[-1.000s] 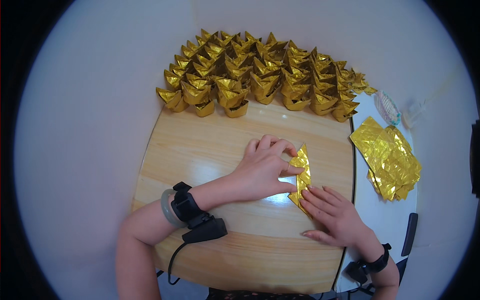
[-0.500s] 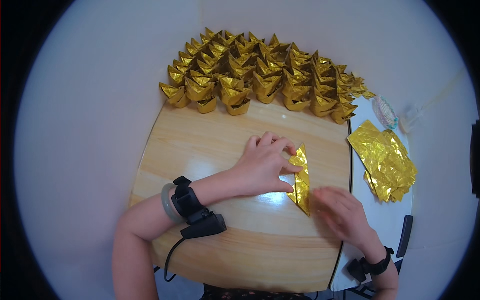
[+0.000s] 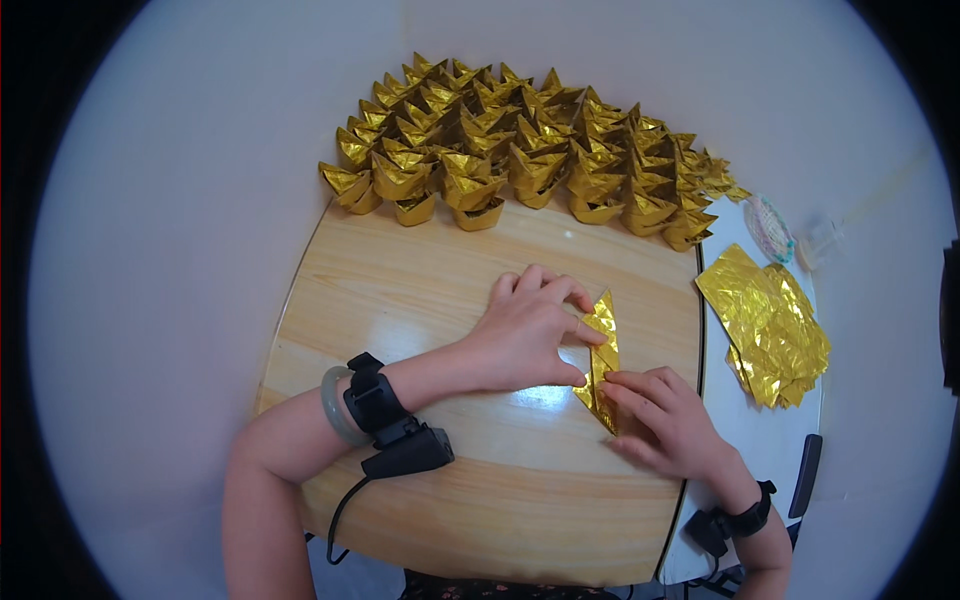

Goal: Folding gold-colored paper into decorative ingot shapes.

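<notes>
The left hand [image 3: 532, 328], loosely spread, touches the folded gold paper [image 3: 606, 357]; the right hand [image 3: 668, 422], half spread, also touches it.

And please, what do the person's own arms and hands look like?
The left forearm has a pale greyish bangle and a black strap with a black box and cable; the right forearm, another strap and dark box. No sleeves or gloves show.

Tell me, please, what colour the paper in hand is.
The folded paper is shiny gold, clearest in the head view.
</notes>
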Tool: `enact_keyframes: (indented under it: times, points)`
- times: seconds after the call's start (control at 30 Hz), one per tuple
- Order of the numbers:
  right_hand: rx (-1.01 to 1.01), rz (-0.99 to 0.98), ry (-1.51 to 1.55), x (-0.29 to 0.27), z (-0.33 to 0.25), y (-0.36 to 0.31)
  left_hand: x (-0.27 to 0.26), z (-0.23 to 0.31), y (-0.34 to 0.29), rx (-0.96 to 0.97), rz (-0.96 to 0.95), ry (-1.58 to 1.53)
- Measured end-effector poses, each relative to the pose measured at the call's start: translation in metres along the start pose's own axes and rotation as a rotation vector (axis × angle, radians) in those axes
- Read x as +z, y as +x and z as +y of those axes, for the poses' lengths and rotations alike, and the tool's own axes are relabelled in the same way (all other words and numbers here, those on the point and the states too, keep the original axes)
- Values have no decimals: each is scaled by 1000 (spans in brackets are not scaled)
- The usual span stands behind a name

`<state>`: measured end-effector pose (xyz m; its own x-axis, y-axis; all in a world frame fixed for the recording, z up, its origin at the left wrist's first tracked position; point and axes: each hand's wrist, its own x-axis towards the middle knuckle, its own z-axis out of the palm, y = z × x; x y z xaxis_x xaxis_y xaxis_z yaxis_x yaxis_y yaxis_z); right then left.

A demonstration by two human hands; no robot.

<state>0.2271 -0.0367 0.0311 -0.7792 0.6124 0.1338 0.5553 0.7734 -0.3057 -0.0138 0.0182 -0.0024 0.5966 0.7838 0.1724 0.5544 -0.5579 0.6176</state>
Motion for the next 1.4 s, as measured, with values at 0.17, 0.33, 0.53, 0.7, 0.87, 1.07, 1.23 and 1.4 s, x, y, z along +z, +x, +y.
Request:
enact_keyframes:
  times: [0.17, 0.33, 0.53, 0.7, 0.87, 1.07, 1.23, 1.4]
  points:
    - [-10, 74, -146, 8, -11, 0, 4, 0, -1, -12, 2, -5]
    - [-74, 90, -407, 4, -27, 4, 10, 12, -2, -102, 106, -33]
    - [75, 105, -318, 5, -31, -2, 19, 19, -4, -50, 198, 44]
    - [245, 155, 265, 3, -23, 7, 21, 11, -5, -23, 187, 29]
    - [167, 53, 194, 3, 2, 6, 12, 9, -6, -6, 100, -7]
    - [250, 105, 252, 7, 9, 12, 10, 7, -2, -40, 27, -36]
    - [600, 150, 518, 11, 4, 21, 8, 8, -1, -71, -7, -53]
    - [674, 142, 511, 12, 5, 23, 9, 9, -1, -76, -5, -48]
